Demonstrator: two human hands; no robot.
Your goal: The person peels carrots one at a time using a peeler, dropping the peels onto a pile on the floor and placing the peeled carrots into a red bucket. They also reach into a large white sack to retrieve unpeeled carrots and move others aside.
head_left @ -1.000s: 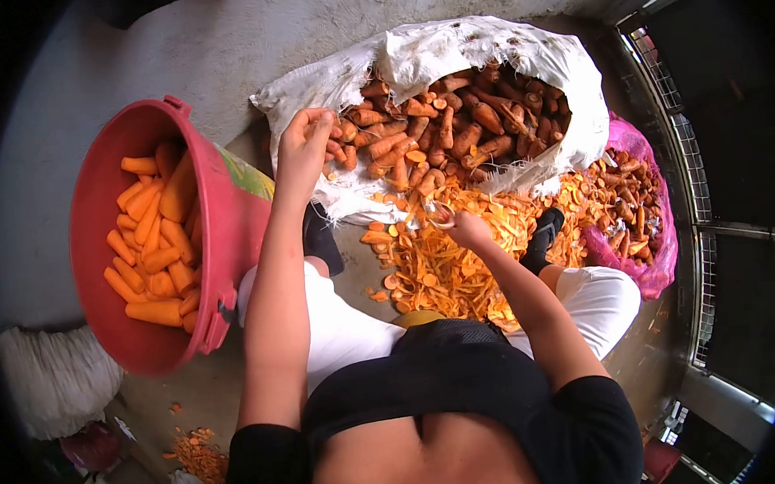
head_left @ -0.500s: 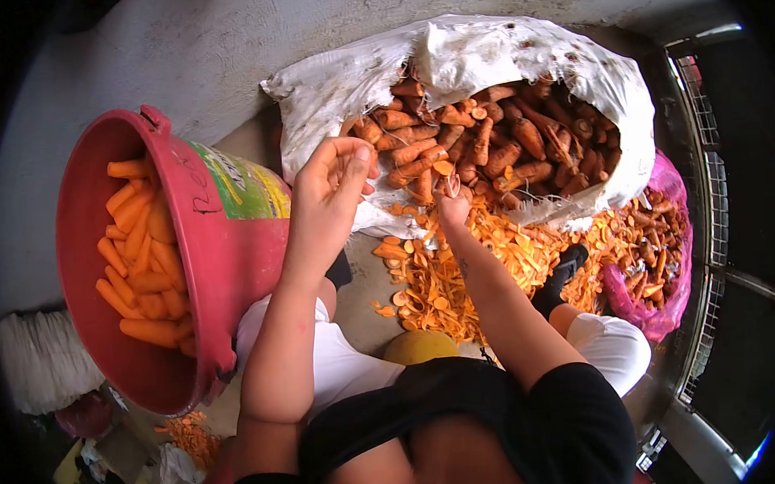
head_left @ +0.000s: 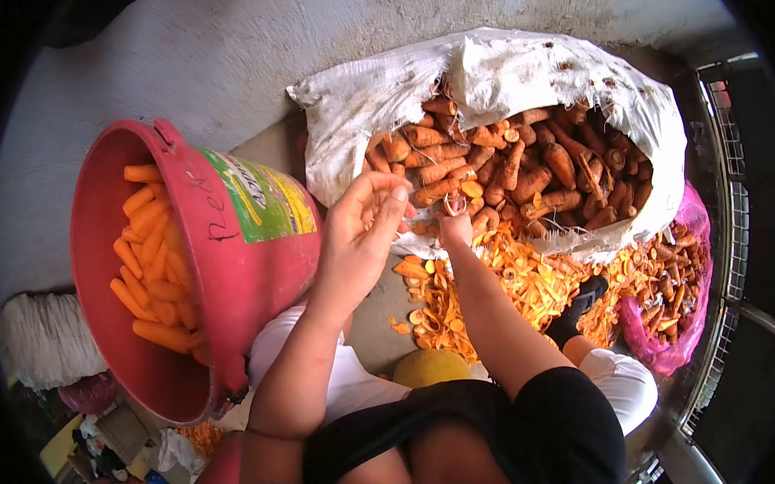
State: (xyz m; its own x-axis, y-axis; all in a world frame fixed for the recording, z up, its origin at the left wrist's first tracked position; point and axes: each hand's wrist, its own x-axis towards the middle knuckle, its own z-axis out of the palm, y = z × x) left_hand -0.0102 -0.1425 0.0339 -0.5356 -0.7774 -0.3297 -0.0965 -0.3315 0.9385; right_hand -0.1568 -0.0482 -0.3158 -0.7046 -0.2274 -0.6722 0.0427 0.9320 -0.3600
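Reaching at the front edge of the sack (head_left: 363, 112) of carrots (head_left: 533, 177).
Hovering there with left hand (head_left: 361, 239) released and empty; gripping a peeler (head_left: 453, 205) in clenched right hand (head_left: 457, 230), above peelings (head_left: 512, 279), right of red bucket (head_left: 256, 249).

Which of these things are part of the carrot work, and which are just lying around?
In use: left hand; right hand gripping a small peeler; white sack of carrots; red bucket of peeled carrots; peelings; pink bag of carrot bits.
Lying about: white bundle; yellow round thing; floor clutter.
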